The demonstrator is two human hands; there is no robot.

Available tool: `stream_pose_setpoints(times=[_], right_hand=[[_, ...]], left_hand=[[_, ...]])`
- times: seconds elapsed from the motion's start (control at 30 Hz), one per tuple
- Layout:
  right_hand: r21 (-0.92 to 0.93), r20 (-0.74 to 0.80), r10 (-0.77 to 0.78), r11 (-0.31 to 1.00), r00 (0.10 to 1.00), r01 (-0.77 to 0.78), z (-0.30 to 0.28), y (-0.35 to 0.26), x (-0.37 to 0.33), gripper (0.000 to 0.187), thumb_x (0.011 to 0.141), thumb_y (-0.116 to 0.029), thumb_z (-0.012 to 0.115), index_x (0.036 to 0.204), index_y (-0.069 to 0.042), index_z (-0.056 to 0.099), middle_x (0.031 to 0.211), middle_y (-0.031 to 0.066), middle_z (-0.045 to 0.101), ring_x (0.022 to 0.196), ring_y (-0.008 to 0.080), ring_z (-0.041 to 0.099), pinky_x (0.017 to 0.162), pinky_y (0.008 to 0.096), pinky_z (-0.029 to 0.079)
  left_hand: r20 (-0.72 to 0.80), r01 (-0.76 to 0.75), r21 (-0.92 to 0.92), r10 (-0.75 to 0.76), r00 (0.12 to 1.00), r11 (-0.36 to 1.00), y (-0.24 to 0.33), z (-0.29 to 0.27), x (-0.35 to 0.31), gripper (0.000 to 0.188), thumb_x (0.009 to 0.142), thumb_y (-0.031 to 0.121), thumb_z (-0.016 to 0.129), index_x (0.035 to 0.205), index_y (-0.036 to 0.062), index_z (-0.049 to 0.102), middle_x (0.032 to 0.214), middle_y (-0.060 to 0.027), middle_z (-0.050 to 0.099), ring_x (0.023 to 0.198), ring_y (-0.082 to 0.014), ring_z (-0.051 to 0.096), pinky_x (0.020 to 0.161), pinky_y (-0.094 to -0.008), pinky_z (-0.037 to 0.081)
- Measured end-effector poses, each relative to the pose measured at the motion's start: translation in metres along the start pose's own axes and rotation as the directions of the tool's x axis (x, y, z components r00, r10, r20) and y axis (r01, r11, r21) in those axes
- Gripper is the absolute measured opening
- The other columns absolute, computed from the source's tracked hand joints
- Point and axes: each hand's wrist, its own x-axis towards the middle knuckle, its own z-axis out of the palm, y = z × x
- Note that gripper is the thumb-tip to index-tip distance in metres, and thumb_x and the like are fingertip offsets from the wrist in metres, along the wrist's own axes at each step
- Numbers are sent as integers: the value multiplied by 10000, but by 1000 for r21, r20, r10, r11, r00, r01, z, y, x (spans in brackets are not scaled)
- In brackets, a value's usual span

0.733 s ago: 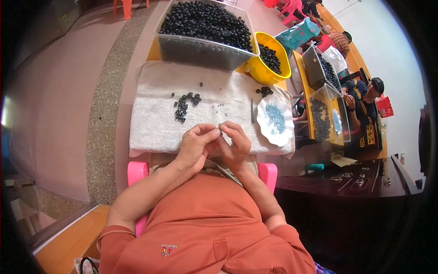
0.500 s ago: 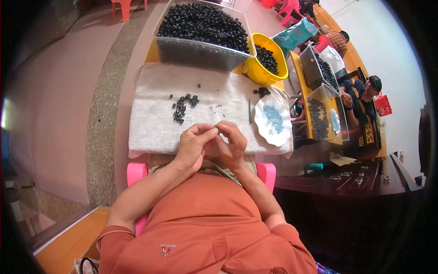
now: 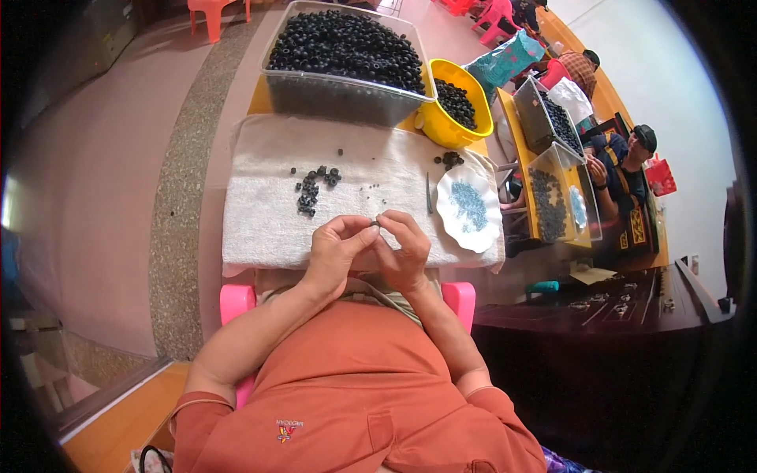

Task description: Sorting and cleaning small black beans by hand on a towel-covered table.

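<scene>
My left hand [image 3: 337, 251] and my right hand [image 3: 405, 251] meet above the near edge of a white towel [image 3: 264, 213]. Between their pinched fingertips is a small black ring-shaped part [image 3: 374, 224], mostly covered by the fingers. Just beyond my left hand lies a loose group of black parts [image 3: 308, 194], with tiny specks scattered to its right. To the right of my right hand, a white scalloped dish [image 3: 482, 240] holds small pale-blue bits [image 3: 470, 206]. Dark tweezers [image 3: 429, 193] lie beside the dish, and a few black parts [image 3: 450, 159] sit at its far edge.
A clear bin [image 3: 339, 91] full of black parts stands beyond the towel, with a yellow tub [image 3: 453, 134] of similar parts to its right. Another person [image 3: 631, 162] works at the right near more clear bins [image 3: 561, 189]. Pink chair arms [image 3: 459, 306] flank me.
My fingertips have shifted slightly, and the small black part between them shows more clearly. The things on the towel have stayed in place, while the view has moved a little.
</scene>
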Motion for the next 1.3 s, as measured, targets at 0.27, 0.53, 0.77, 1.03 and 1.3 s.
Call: stream_pose_setpoints(times=[0.27,0.53,0.77,1.03,1.3], right_hand=[[-8,-18,19,1000,1000,-19,-8,2,5,302,689,21,730,978,2,648,937,161,657,807,308,660,695,353,538],[-30,13,-49,998,999,49,-13,6,4,359,666,59,704,1015,0,645,933,165,658,805,290,663,695,332,529],[-45,5,-51,998,999,51,-11,6,5,361,666,65,719,1012,1,642,937,164,659,799,296,662,687,334,528],[-3,38,-2,1000,999,2,-13,10,5,316,693,24,741,989,2,634,935,159,650,779,282,657,667,341,536],[98,154,196,972,968,-212,-32,18,29,259,778,-17,751,1012,4,640,903,117,644,697,158,641,632,267,521]], left_hand=[[62,-78,119,71,995,990,-2,2,-1,221,852,46,719,1053,24,629,943,-30,655,852,-97,622,788,-240,523],[99,-81,179,64,993,981,0,3,-4,246,855,61,723,1076,16,626,960,-28,657,859,-89,619,789,-232,514],[88,-75,210,57,994,975,1,4,-3,234,855,53,715,1069,14,629,956,-30,661,853,-86,617,782,-230,513],[53,-85,251,74,996,964,-1,1,-2,180,891,86,682,1049,17,632,942,-34,661,853,-90,616,776,-238,515],[-6,-30,185,32,999,982,1,0,-3,180,903,127,679,1039,20,629,964,-39,654,843,-105,621,763,-259,540]])
